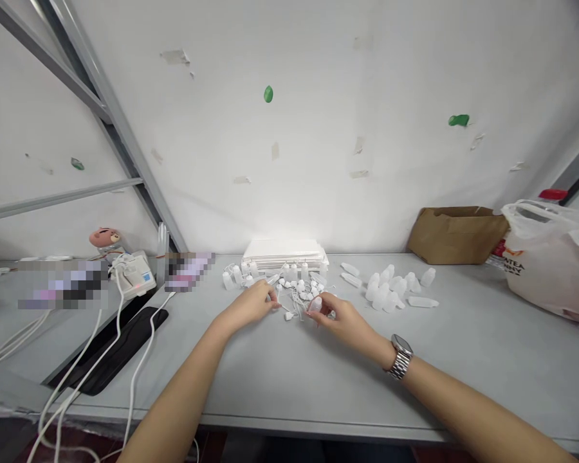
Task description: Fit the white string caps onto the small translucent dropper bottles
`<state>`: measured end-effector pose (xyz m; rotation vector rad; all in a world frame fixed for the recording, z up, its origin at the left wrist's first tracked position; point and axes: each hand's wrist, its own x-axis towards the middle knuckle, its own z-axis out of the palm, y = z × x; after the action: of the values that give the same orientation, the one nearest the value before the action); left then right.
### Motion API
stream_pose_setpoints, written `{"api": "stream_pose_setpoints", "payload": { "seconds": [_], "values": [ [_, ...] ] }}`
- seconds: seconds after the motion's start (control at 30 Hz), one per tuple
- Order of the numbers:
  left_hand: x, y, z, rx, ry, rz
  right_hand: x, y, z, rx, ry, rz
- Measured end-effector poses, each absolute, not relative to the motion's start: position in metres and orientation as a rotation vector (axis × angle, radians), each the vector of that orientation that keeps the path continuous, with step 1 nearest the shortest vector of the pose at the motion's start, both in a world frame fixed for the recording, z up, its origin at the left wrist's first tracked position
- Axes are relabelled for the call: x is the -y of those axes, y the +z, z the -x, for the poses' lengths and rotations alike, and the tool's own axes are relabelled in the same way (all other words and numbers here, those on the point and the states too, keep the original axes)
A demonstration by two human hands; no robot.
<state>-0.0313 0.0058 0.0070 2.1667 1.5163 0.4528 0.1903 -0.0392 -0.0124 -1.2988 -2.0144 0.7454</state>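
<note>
My right hand [340,318] is closed around a small translucent plastic bottle [315,305], held upright a little above the table. At the left of a heap of white caps with thin straps [302,296], my left hand [258,302] has its thumb and fingers pinched together. Whatever sits between those fingertips is too small to make out; a thin white strap lies right beside them. One loose cap [288,316] lies between the two hands. Behind the heap and to its left stand several capped bottles [237,275]. More bottles without caps [386,289] lie and stand on the right.
A stack of white sheets or boxes [284,252] is against the wall. A brown cardboard box [456,236] and a white plastic bag [545,263] occupy the right. On the left are a black phone-like slab [123,352], a power strip [137,275] and white cables [134,373].
</note>
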Motion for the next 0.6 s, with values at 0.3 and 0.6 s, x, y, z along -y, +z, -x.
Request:
{"api": "stream_pose_setpoints", "payload": {
  "seconds": [0.3, 0.6],
  "values": [
    [-0.011, 0.016, 0.032, -1.501, 0.713, -2.108, 0.039, -0.014, -0.190, 2.012, 0.775, 1.251],
    [-0.001, 0.025, 0.013, -1.158, 0.788, -1.615, 0.039, -0.012, -0.188, 2.025, 0.707, 1.206]
  ]
}}
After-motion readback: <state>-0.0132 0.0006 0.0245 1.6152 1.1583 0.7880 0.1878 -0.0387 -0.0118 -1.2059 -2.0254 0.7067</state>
